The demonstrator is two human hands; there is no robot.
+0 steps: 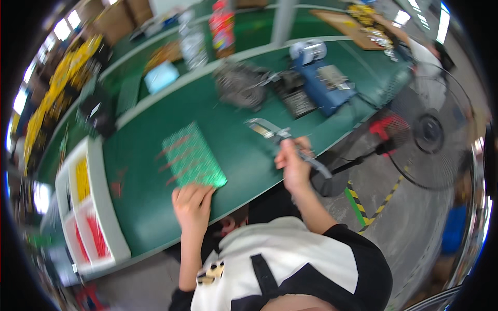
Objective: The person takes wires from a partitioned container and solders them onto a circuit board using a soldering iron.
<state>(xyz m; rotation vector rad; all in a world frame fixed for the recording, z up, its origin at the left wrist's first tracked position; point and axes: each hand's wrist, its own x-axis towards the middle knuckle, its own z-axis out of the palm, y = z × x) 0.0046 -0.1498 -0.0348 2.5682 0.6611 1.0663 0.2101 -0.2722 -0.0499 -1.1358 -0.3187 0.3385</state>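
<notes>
- Left hand rests with bent fingers on the near end of the green board; whether it pinches the edge or only presses down, I cannot tell.
- Right hand is closed around the tool, held above the bench, to the right of the board and apart from it; blur hides the tool's exact kind.
- The tool's long axis slants from far left to near right: its bright end points away and leftward, and a grey curved length, seemingly its other end, shows beyond the fist.
- It looks stiff and fairly light; the middle, where the fingers are, seems the sound place to hold, clear of the bright end.
- The board lies flat, its long axis running away from the body and leaning left. Red wires cross it in rows, ends jutting past its left edge.
- It should be light, stiff and rather slick; best held by its rim, as the thin wires look bendable and easily disturbed.
- Left of the board are loose wires, then a white tray with yellow strands and red strands.
- Beyond the hands sit a grey bag and a blue machine; a fan stands off to the right.
</notes>
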